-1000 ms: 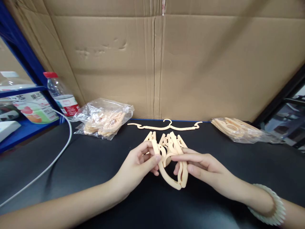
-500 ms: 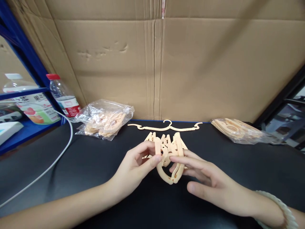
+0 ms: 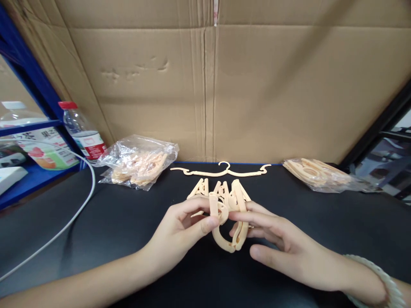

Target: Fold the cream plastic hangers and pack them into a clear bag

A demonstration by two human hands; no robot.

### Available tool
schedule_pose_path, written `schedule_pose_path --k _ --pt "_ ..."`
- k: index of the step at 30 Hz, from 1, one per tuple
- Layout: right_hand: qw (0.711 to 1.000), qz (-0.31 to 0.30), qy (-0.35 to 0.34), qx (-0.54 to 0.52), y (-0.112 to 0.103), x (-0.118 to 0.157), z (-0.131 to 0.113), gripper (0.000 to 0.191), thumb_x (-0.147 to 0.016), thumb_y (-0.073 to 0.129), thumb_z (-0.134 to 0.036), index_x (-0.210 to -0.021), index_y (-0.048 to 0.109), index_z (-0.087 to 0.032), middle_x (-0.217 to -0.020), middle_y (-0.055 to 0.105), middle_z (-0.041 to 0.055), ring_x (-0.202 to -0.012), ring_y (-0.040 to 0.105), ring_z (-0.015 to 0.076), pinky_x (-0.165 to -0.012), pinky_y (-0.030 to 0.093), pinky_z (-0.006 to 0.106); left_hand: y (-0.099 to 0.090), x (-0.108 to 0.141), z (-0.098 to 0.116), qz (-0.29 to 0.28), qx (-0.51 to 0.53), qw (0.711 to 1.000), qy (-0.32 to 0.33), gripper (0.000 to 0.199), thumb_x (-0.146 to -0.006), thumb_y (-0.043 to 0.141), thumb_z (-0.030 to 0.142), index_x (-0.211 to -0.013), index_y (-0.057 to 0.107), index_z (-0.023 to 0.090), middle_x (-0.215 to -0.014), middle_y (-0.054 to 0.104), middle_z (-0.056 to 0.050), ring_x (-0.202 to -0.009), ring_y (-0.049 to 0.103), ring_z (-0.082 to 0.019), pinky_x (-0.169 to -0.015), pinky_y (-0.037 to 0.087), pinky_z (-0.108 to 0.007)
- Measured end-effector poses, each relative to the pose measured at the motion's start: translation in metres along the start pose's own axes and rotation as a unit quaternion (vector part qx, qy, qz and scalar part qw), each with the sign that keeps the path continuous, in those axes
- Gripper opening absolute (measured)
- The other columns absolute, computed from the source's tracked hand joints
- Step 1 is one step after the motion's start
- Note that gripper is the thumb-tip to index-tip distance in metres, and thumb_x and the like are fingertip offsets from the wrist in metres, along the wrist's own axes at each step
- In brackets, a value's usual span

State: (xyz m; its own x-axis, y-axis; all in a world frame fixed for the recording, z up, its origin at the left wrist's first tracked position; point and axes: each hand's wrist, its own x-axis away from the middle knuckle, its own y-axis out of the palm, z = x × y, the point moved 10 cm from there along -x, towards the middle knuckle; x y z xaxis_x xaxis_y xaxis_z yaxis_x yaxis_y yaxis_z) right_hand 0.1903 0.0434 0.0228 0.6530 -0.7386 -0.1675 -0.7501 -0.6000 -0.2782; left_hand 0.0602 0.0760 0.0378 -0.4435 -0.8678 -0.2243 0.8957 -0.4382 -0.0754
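My left fingers point(image 3: 192, 205) pinch a partly folded beige hanger point(image 3: 221, 238); my right fingers point(image 3: 265, 218) touch its other side, thumb point(image 3: 261, 253) apart, whether gripping I cannot tell.

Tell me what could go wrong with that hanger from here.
The right hand has its thumb clear of the folding hanger, so that side might slip.
The left hand pinches one side near the curved pieces; if they swing together, a fingertip could get nipped.
Other hangers sit just beyond, so a knock might shift or snag them.
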Motion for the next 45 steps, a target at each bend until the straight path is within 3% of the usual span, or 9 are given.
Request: schedule_pose_path --k 14,18,21,25,28,31,34,40,45 --pt "0.990 -0.059 -0.002 0.128 0.011 0.000 -0.008 0.051 -0.090 0.061 -0.022 -0.138 0.045 -0.033 -0.149 0.035 0.0037 -0.139 0.032 0.0235 -0.111 0.038 0.038 -0.010 0.001 -0.016 0.050 -0.036 0.997 -0.038 0.015 -0.087 0.063 0.032 -0.088 0.064 0.017 -0.086 0.065 -0.002 -0.088 0.063 -0.019 -0.083 0.050 -0.031" --pt "0.988 -0.074 -0.007 0.137 0.016 0.001 -0.012 0.050 -0.089 0.063 -0.023 -0.136 0.048 -0.032 -0.143 0.045 0.0054 -0.121 0.052 0.0213 -0.105 0.044 0.036 -0.008 0.004 -0.014 0.053 -0.074 0.995 -0.033 0.013 -0.084 0.066 0.031 -0.086 0.067 0.018 -0.081 0.064 -0.001 -0.081 0.061 -0.017 -0.073 0.051 -0.026" --pt "0.991 -0.057 -0.004 0.124 0.013 0.002 -0.012 0.049 -0.089 0.062 -0.024 -0.136 0.050 -0.032 -0.146 0.041 0.0067 -0.116 0.055 0.0205 -0.098 0.049 0.034 -0.008 0.004 -0.013 0.049 -0.080 0.995 -0.028 0.011 -0.084 0.066 0.030 -0.087 0.069 0.019 -0.084 0.065 -0.001 -0.082 0.062 -0.016 -0.072 0.053 -0.026" --pt "0.994 -0.006 -0.002 0.111 -0.007 0.003 -0.015 0.047 -0.092 0.059 -0.028 -0.137 0.050 -0.032 -0.146 0.041 0.0070 -0.127 0.046 0.0242 -0.098 0.048 0.036 -0.018 0.005 -0.002 0.085 -0.151 0.984 0.045 0.019 -0.084 0.064 0.024 -0.103 0.067 0.024 -0.104 0.061 -0.003 -0.092 0.062 -0.017 -0.082 0.053 -0.030" --pt "0.990 0.093 0.004 0.104 -0.046 0.002 -0.012 0.037 -0.094 0.055 -0.034 -0.130 0.056 -0.029 -0.136 0.048 0.0081 -0.116 0.054 0.0233 -0.089 0.052 0.034 -0.023 0.007 0.006 0.095 -0.248 0.959 0.098 0.022 -0.087 0.059 0.018 -0.105 0.066 0.027 -0.106 0.059 -0.003 -0.097 0.061 -0.017 -0.083 0.052 -0.030" --pt "0.970 0.197 0.049 0.133 -0.090 0.001 0.010 0.033 -0.093 0.053 -0.043 -0.116 0.062 -0.022 -0.103 0.061 0.0070 -0.075 0.061 0.0168 -0.061 0.053 0.027 -0.022 0.010 0.012 0.079 -0.322 0.931 0.150 0.024 -0.089 0.054 0.013 -0.105 0.063 0.028 -0.108 0.057 -0.003 -0.103 0.059 -0.017 -0.088 0.050 -0.030" --pt "0.949 0.212 0.111 0.203 -0.110 -0.001 0.039 0.036 -0.093 0.048 -0.049 -0.102 0.063 -0.018 -0.093 0.062 0.0066 -0.059 0.055 0.0143 -0.053 0.050 0.029 -0.018 0.013 0.017 0.068 -0.377 0.903 0.196 0.027 -0.089 0.052 0.008 -0.106 0.062 0.027 -0.113 0.054 -0.004 -0.108 0.056 -0.017 -0.092 0.048 -0.030" --pt "0.895 0.128 0.105 0.415 -0.093 -0.001 0.038 0.036 -0.096 0.043 -0.046 -0.113 0.060 -0.019 -0.121 0.057 0.0114 -0.096 0.062 0.0251 -0.086 0.051 0.042 -0.006 0.021 0.023 0.043 -0.431 0.866 0.251 0.031 -0.089 0.047 0.004 -0.109 0.060 0.025 -0.115 0.052 -0.007 -0.106 0.055 -0.020 -0.088 0.050 -0.033" --pt "0.845 0.110 0.118 0.509 -0.083 0.004 0.024 0.040 -0.096 0.041 -0.046 -0.122 0.057 -0.020 -0.128 0.055 0.0128 -0.102 0.062 0.0308 -0.089 0.052 0.049 0.011 0.025 0.023 -0.023 -0.440 0.854 0.277 0.043 -0.084 0.042 -0.001 -0.115 0.056 0.025 -0.114 0.057 -0.009 -0.108 0.054 -0.023 -0.091 0.047 -0.038"
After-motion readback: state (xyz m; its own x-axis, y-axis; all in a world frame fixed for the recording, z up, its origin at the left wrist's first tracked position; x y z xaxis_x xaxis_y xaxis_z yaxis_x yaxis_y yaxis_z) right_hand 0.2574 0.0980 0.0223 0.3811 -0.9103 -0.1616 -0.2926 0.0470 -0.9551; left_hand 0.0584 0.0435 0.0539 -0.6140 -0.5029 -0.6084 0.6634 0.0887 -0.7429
